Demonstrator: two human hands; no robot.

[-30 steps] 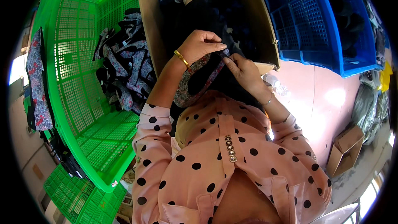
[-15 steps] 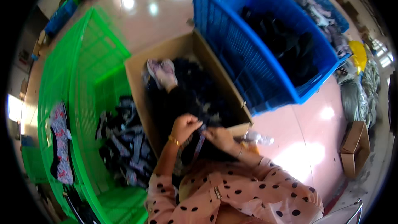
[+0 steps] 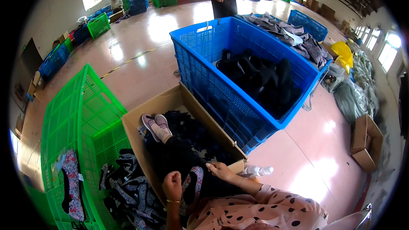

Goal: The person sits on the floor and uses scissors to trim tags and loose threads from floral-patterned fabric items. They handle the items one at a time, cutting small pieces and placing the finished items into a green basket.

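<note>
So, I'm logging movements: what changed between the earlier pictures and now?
The left grip has drawn left, away from the right grip; earlier both were close together at the floral shoe upper. Whether either still holds anything is unclear. The view has tilted up. The sneakers remain in the cardboard box, beside the blue crate.

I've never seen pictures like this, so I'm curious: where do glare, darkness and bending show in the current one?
Head view: white glare on the pink floor and right-hand windows; head view, the black trouser leg nearly merges with dark scraps; head view again, straight edges bend near the black rim, while the left hand and right hand look fairly sharp.
</note>
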